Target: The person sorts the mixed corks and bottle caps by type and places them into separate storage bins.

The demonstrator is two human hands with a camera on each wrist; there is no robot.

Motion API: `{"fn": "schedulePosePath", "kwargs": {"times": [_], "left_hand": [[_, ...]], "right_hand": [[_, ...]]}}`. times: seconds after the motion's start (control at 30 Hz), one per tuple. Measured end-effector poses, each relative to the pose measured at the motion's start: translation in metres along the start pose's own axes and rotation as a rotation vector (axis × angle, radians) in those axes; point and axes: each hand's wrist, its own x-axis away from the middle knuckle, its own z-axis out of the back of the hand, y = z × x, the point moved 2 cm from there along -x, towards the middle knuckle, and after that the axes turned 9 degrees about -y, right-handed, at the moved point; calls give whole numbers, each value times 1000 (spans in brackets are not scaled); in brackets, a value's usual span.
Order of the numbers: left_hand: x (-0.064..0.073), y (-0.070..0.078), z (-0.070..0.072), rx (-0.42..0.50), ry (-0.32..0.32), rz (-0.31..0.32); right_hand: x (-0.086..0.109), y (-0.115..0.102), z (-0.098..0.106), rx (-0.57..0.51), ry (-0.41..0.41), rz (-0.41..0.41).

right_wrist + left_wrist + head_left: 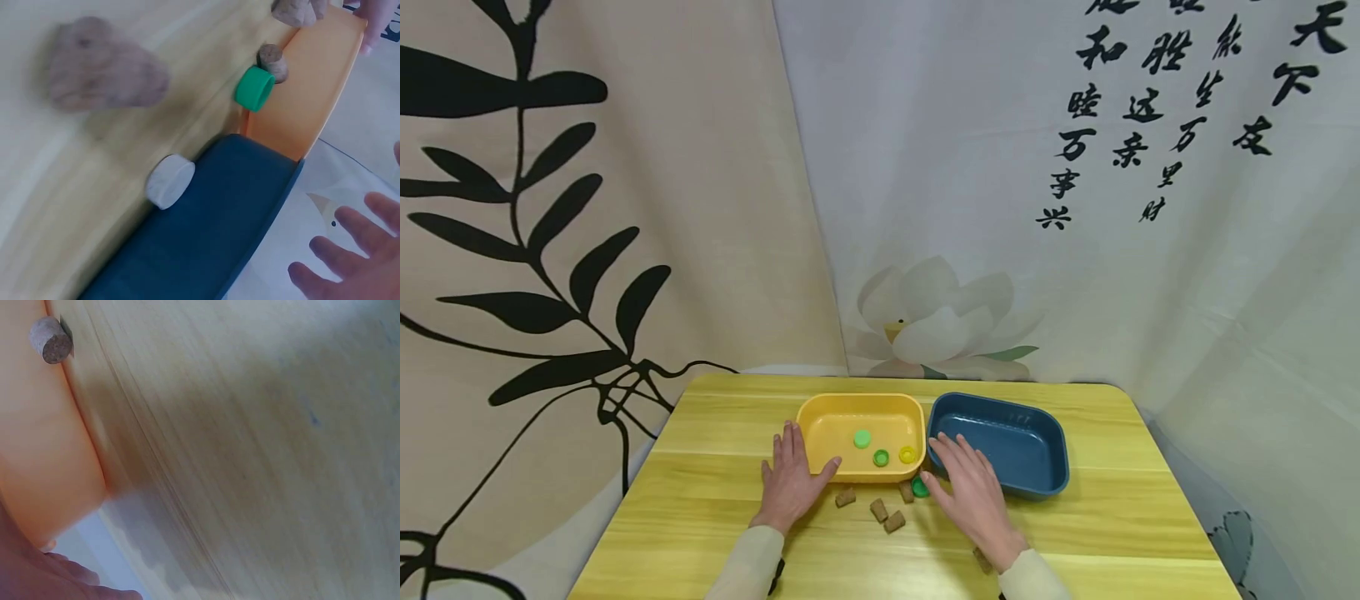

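Observation:
My left hand is spread at the left end of the yellow tray, fingers along its side and thumb by the front rim. With fingers extended, my right hand reaches over the near left corner of the blue tray. Neither hand grips anything. Inside the yellow tray lie a light green cap, a darker green cap and a yellow cap. Another green cap stands outside, beside my right thumb. A white cap against the blue tray shows in the right wrist view, hidden in the head view.
Several brown corks lie before the trays, among them one cork near my left thumb and another cork closer to me. One more cork is by my right wrist. Behind the wooden table hangs a printed curtain.

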Motion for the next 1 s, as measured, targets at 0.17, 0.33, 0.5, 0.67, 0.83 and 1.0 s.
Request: {"fn": "schedulePosePath", "kwargs": {"times": [0.17, 0.33, 0.5, 0.67, 0.83, 1.0], "left_hand": [[0, -1, -1, 1, 4, 1], [0, 1, -1, -4, -6, 10], [0, 0, 0, -2, -10, 13], [0, 1, 1, -4, -6, 8], [-1, 0, 1, -6, -8, 10], [-2, 0, 0, -12, -13, 9]], "right_hand": [[16, 7, 1, 37, 8, 35], [30, 15, 2, 67, 29, 92], [43, 23, 3, 82, 27, 131], [55, 31, 5, 90, 58, 167], [63, 38, 3, 111, 62, 184], [69, 42, 0, 94, -13, 119]]}}
